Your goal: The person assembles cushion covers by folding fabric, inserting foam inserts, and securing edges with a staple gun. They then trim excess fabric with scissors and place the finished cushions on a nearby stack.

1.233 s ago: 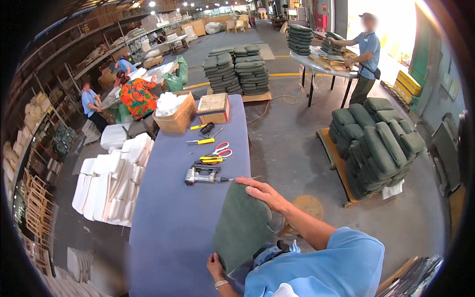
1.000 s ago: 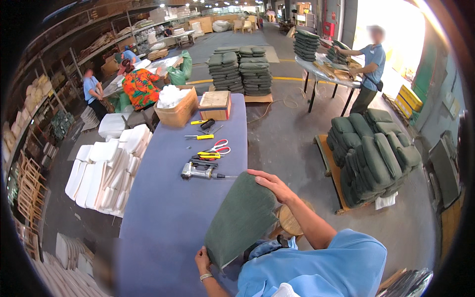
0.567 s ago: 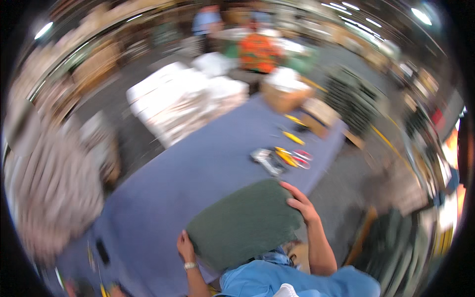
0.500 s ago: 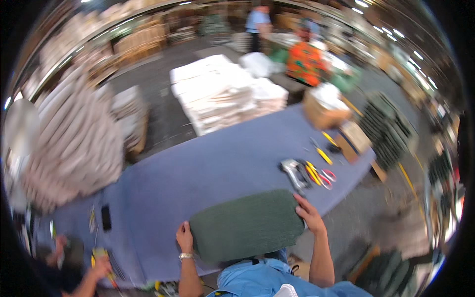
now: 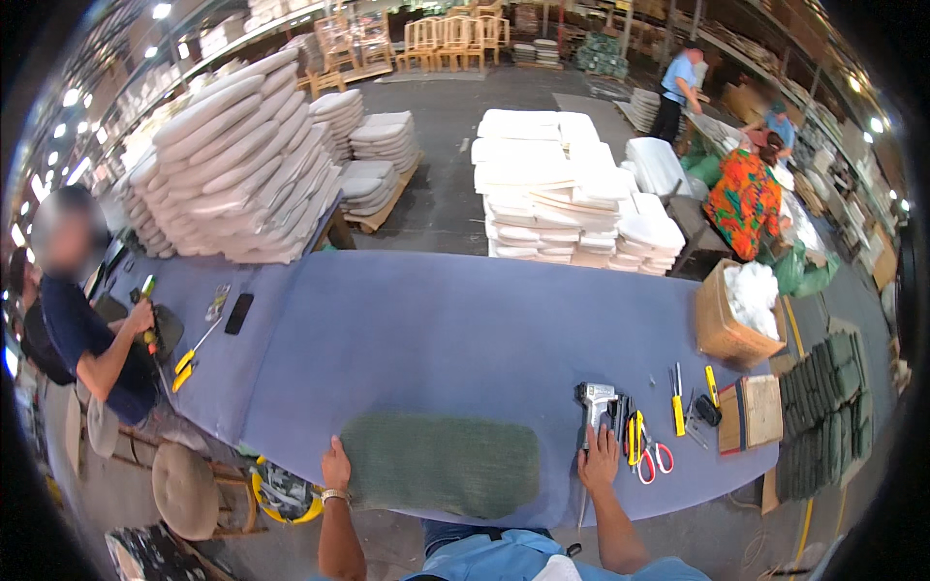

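A dark green fabric-covered pad (image 5: 441, 467), roughly rectangular with rounded corners, lies flat along the table's near edge. At its left edge is my left hand (image 5: 335, 465), its fingers closed on the border. To the right of the pad, my right hand (image 5: 599, 460) reaches over the table with fingers stretched out and apart. Its fingertips are at the handle of a silver staple gun (image 5: 595, 394); whether they touch it I cannot tell. Beside that hand lie yellow-handled pliers (image 5: 635, 436) and red-handled scissors (image 5: 656, 463).
On the blue-covered table (image 5: 417, 329) are a screwdriver (image 5: 677, 412), a small box (image 5: 750, 414) and a carton of white stuffing (image 5: 728, 324). A co-worker (image 5: 97, 320) stands at the left, near a phone (image 5: 239, 315). White cushions (image 5: 542, 184) are stacked beyond the table.
The pad has come down from a two-handed hold onto the table. My right hand has left its right edge and moved to the staple gun. The view has turned.
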The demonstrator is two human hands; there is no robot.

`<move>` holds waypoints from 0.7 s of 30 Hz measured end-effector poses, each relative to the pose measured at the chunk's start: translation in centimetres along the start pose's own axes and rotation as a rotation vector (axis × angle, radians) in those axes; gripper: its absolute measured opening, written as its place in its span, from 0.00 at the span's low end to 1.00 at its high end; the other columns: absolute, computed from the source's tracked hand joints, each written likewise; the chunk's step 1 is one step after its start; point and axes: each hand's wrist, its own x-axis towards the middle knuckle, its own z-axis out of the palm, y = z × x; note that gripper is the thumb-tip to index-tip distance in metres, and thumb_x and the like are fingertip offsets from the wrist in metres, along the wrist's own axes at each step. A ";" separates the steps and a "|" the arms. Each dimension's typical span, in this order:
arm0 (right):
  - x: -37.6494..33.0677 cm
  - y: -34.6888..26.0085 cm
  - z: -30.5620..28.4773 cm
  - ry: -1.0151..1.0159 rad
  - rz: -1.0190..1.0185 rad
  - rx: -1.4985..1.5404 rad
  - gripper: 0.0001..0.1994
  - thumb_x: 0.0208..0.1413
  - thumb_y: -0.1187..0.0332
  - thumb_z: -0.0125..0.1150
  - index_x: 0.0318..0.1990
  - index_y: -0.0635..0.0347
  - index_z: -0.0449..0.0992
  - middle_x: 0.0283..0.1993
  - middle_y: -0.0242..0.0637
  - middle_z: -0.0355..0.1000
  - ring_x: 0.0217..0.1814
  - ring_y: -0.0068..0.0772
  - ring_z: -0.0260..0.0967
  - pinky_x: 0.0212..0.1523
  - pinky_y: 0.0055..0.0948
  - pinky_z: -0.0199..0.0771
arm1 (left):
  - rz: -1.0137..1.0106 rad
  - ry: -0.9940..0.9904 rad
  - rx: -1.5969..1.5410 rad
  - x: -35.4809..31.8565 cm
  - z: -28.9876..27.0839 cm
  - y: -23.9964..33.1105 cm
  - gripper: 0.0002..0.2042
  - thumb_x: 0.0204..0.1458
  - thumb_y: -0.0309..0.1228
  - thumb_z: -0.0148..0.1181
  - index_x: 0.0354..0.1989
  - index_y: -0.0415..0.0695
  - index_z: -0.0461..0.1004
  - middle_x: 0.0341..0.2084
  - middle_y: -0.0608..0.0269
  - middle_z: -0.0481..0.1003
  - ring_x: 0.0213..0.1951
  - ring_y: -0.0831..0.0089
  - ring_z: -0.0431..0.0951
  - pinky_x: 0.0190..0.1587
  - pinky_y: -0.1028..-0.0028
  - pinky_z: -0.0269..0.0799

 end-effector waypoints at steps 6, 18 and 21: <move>4.6 3.8 -3.9 -0.073 -0.176 0.076 0.35 0.53 0.60 0.67 0.71 0.46 0.66 0.76 0.55 0.55 0.76 0.61 0.54 0.71 0.56 0.56 | -0.099 0.038 -0.273 -2.6 2.3 -5.1 0.43 0.67 0.63 0.34 0.67 0.29 0.65 0.66 0.39 0.68 0.69 0.44 0.64 0.70 0.60 0.56; 6.6 -10.6 -2.4 -0.281 0.024 0.564 0.24 0.64 0.49 0.59 0.58 0.59 0.76 0.55 0.49 0.76 0.47 0.55 0.77 0.55 0.45 0.75 | 0.015 -0.176 -0.168 2.3 1.0 -7.1 0.39 0.67 0.60 0.37 0.59 0.31 0.74 0.53 0.39 0.77 0.57 0.51 0.76 0.62 0.59 0.66; 6.4 -10.9 1.4 -0.464 0.159 0.532 0.28 0.65 0.45 0.56 0.60 0.60 0.75 0.56 0.48 0.76 0.53 0.52 0.76 0.57 0.44 0.73 | -0.096 -0.263 -0.162 2.5 -0.7 -2.9 0.36 0.67 0.59 0.42 0.52 0.32 0.79 0.43 0.43 0.81 0.48 0.57 0.80 0.57 0.62 0.70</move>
